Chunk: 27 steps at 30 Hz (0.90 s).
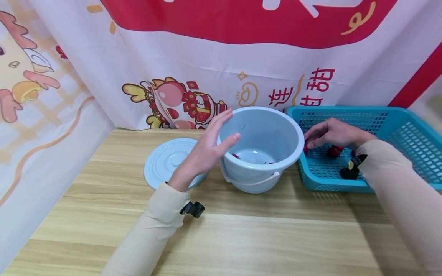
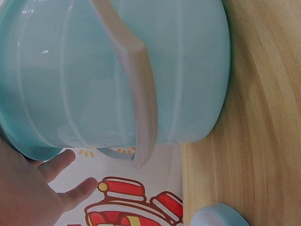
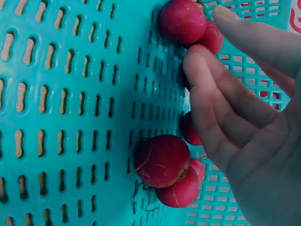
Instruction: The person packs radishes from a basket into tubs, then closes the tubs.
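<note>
A light blue bucket [image 1: 260,176] with a pale handle stands on the table, with small red bits visible on its floor. My left hand [image 1: 212,143] rests at the bucket's left rim, thumb and fingers spread; the left wrist view shows the fingers [image 2: 59,165] beside the rim. Inside the teal basket [image 1: 336,184] my right hand [image 1: 333,132] reaches down at the left end. The right wrist view has its thumb and fingertips apart, right by a red radish [image 3: 182,21]. Several more radishes lie in the basket, including one large radish [image 3: 162,161] below the fingers.
A round light blue lid [image 1: 165,163] lies on the wooden table [image 1: 248,237] left of the bucket. Behind stands a printed cloth backdrop [image 1: 214,69]. The basket sits close against the bucket's right side, its walls perforated.
</note>
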Tool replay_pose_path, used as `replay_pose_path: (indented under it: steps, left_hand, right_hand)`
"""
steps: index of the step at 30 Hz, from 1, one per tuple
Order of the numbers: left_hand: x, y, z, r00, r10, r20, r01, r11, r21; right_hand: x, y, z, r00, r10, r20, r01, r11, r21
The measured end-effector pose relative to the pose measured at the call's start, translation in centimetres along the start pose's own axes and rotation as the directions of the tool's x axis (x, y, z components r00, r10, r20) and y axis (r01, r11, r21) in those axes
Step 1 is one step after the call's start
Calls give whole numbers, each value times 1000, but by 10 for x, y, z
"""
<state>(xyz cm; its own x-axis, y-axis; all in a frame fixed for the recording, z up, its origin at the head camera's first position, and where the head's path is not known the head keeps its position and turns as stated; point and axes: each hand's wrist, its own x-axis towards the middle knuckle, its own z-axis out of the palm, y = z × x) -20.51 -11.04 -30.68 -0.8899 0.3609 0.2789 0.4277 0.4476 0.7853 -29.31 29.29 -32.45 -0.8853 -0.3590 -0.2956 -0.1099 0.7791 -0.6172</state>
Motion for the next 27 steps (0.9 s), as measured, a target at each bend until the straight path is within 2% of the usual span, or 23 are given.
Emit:
replay_pose_path:
  steps: [9,27]
  left_hand:
    - [0,1,1,1000,-12,-2,12,1000,9]
    - [0,1,1,1000,-8,2,8,1000,3]
  right_hand:
    - [3,1,2,996,24,81,-25,1000,14]
    - [7,-2,8,999,-18,46,21,999,-49]
